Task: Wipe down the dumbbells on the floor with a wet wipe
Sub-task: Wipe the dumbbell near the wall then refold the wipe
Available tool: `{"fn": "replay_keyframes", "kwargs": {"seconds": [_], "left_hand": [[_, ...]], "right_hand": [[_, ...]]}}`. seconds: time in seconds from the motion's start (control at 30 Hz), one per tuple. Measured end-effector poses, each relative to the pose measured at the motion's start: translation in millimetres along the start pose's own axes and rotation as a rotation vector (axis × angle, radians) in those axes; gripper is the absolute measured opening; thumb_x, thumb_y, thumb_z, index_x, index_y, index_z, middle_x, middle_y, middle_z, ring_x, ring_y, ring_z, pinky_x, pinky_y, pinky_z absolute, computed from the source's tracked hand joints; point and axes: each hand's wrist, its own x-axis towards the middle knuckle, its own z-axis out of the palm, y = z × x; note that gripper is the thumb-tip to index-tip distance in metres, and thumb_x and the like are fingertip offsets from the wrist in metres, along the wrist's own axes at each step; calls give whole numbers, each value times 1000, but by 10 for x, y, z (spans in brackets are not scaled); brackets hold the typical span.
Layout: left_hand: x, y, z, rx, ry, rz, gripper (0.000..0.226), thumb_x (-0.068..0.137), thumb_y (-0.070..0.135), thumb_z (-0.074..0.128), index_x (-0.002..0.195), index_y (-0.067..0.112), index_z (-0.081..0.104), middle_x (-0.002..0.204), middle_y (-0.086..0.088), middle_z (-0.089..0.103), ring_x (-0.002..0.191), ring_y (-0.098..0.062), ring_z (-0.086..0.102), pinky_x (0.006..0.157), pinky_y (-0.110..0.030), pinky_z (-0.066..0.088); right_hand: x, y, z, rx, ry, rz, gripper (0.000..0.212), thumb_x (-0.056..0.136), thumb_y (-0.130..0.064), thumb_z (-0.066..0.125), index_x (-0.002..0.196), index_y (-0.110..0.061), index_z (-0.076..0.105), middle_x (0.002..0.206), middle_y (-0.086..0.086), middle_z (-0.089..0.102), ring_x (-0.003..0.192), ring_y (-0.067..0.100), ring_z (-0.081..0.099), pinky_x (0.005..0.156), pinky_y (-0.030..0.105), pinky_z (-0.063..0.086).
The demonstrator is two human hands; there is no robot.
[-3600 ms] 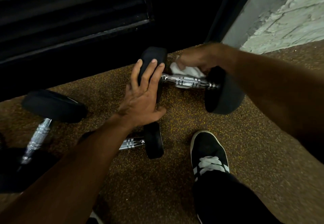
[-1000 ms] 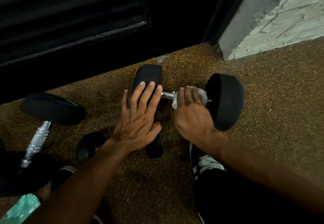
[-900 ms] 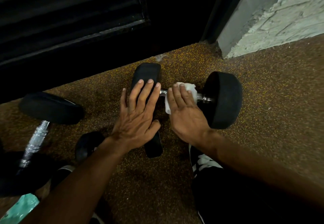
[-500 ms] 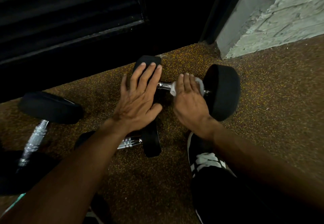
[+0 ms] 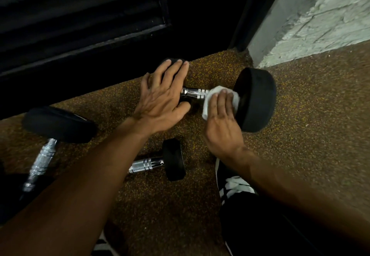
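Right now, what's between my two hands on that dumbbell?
In the head view, a bare stretch of chrome handle shows between the left hand and the right hand, which presses the wipe.

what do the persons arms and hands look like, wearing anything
Both forearms are bare, with no sleeves in view. The left hand and right hand wear no gloves, rings, watch or wristband that shows. Fingernails are short and unpainted.

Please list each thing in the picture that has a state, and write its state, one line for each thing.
Left hand: open, flat on the far dumbbell's left head.
Right hand: pressing the wipe on the handle.
Wipe: crumpled, against the handle beside the right head.
Far dumbbell: lying on the floor, being wiped.
Near dumbbell: lying on the floor, untouched.
Left dumbbell: lying on the floor, untouched.
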Motion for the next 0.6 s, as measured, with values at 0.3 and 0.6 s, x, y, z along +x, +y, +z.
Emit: {"fn": "replay_keyframes", "kwargs": {"seconds": [0.3,0.6], "left_hand": [[142,-28,-60,-14,6,7,93,75,51,29,160,18,12,165,1,16,151,-21,11,115,-54,21],[376,-69,-137,-182,-47,-29,86,79,46,39,158,24,14,164,6,17,149,-15,8,116,-48,15]], "right_hand": [[261,64,-105,167,85,72,68,90,-15,44,147,12,19,155,33,19,147,43,12,121,51,14],[-136,-37,-187,1841,-9,1005,28,102,-10,40,112,9,58,88,23,69,70,33,65,59,35,58]]}}
